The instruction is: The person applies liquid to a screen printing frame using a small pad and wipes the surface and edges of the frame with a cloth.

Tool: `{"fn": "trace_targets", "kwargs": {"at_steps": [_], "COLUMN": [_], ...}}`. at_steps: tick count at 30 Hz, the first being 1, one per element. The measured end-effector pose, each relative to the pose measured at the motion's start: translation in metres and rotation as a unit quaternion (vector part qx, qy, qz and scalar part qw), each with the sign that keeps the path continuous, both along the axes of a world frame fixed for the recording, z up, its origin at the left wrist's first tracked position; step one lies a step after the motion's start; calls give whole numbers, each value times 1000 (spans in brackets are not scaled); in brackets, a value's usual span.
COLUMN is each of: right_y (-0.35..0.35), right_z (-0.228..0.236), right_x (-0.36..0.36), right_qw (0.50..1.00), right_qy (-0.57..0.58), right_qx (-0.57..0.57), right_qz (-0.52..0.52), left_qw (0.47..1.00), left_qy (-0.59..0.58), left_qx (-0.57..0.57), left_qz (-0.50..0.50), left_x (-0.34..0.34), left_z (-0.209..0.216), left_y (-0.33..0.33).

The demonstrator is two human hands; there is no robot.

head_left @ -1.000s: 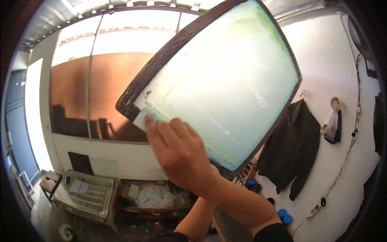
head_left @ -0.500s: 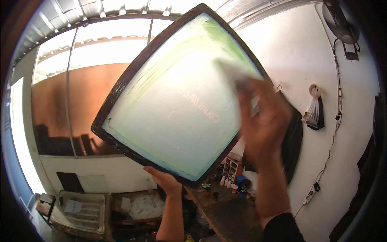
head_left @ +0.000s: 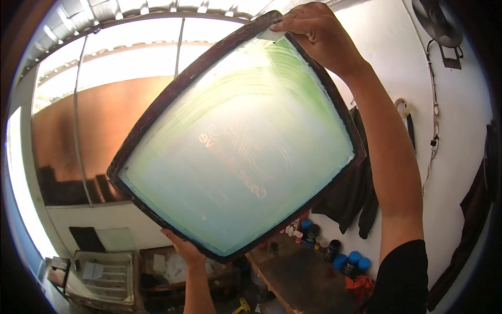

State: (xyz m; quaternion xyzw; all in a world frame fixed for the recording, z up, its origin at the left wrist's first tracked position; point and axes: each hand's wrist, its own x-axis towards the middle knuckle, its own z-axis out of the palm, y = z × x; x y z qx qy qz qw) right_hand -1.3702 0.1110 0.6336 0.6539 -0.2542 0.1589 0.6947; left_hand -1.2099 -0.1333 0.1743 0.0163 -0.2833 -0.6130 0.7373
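Note:
A screen-printing frame (head_left: 360, 150) is held up tilted in front of me, one corner at the top. Its rim is dark and worn, and its mesh (head_left: 235, 131) is pale and translucent, with streaky green at the upper part and faint mirrored lettering in the middle. My left hand (head_left: 187, 251) grips the lower left edge from below; some of its fingers are hidden behind the frame. At the top corner, my right hand (head_left: 321, 39) pinches a small, thin, pale card-like scraper (head_left: 271, 35) against the mesh near the rim.
Below right stands a brown worktable (head_left: 298, 272) with blue-lidded jars (head_left: 353, 259) and a red cloth (head_left: 360, 287). A pale shallow basin (head_left: 104, 277) sits low at the left. Dark clothing (head_left: 345, 212) hangs on the right wall, under a fan (head_left: 439, 23).
My right hand has moved from the mesh's right side up to the top corner with the scraper. The frame has shifted slightly left and turned; my left hand has moved left and down with it.

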Motion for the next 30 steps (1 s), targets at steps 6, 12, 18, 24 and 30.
{"fn": "trace_targets", "kwargs": {"at_steps": [6,12,18,24,30], "right_y": [22,65,120,173,232], "right_z": [-30,-77,-159,-264,-379], "right_x": [-33,-69,-103,-144,-167], "right_qw": [983,976,956,913,717], "right_qy": [45,22,-53,-151,-645], "right_qx": [-60,0,63,142,216], "right_qz": [-168,-215,-282,-351,-155], "left_qw": [995,994,984,974,947], "left_qy": [10,-14,-39,-125,-243], "left_qx": [4,35,-4,96,109], "left_qz": [-101,-100,-172,-164,-180], "left_x": [0,-23,-36,-58,-47], "left_z": [-1,-4,-11,-19,-71], "left_y": [25,25,29,47,28]}}
